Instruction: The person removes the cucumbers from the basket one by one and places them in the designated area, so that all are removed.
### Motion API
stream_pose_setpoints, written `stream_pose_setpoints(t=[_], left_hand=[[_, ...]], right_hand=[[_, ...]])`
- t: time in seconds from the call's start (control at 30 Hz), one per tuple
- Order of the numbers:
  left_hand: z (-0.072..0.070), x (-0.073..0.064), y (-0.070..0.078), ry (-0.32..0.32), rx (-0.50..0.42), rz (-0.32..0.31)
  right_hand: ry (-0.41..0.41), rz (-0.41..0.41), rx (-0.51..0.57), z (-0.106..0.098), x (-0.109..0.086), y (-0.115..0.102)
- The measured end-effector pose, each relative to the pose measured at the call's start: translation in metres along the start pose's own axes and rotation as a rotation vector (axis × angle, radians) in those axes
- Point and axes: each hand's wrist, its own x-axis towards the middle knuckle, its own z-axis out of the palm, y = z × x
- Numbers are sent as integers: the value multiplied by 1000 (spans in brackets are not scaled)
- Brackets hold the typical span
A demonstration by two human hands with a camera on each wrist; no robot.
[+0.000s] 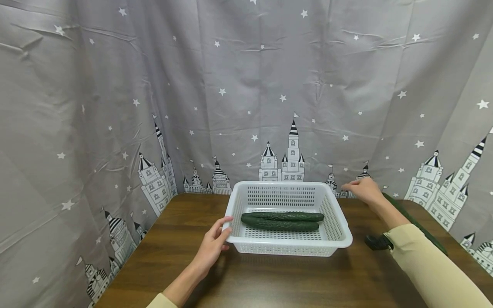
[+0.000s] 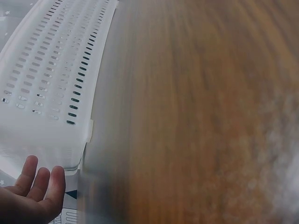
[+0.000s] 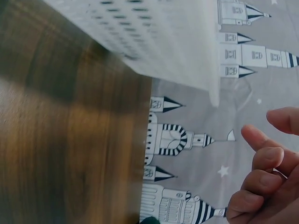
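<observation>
A white plastic basket with slotted walls stands on the table, and two dark green cucumbers lie side by side in it. My left hand grips the left rim near the front corner, thumb and forefinger at the edge. In the left wrist view, the other fingers of that hand are bent beside the basket's outer wall. Off the basket's back right corner, my right hand is held in the air with loosely bent fingers and nothing in them.
Another long green cucumber lies at the table's right side, partly hidden by the right forearm. A black device sits at the right wrist. Behind the brown wooden table hangs a grey curtain printed with castles and stars.
</observation>
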Motion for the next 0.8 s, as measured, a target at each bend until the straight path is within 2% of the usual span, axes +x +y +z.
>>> stream_pose_setpoints(t=[0.53,0.8], left_hand=[[1,0,-1,0,8,-9],[0,0,0,-1,2,-7]], right_hand=[[-76,-48,24,15,12,-35],[-190,-96,59,24,20,-51]])
